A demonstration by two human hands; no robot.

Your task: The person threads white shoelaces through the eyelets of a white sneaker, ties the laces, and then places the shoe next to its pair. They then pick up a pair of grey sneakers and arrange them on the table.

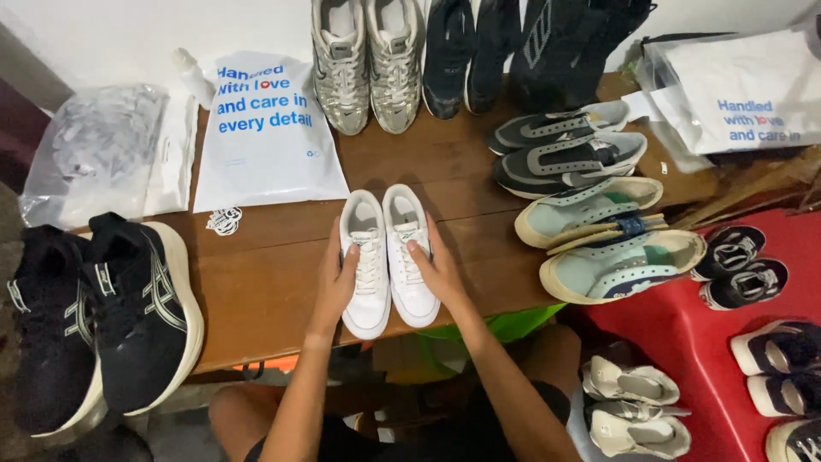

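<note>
A pair of white lace-up sneakers (386,257) stands side by side near the front edge of a brown wooden table (274,274), toes toward me. My left hand (336,282) grips the outer side of the left white shoe, thumb on its laces. My right hand (438,272) clasps the outer side of the right white shoe, thumb on the laces too. Both shoes rest on the tabletop.
Silver sneakers (366,60) and black shoes (462,51) line the far edge. Dark and teal pairs (590,205) lie at the right. Black running shoes (103,316) sit at left. White mailer bags (265,128), a clear plastic bag (94,154), more shoes on a red surface (753,342).
</note>
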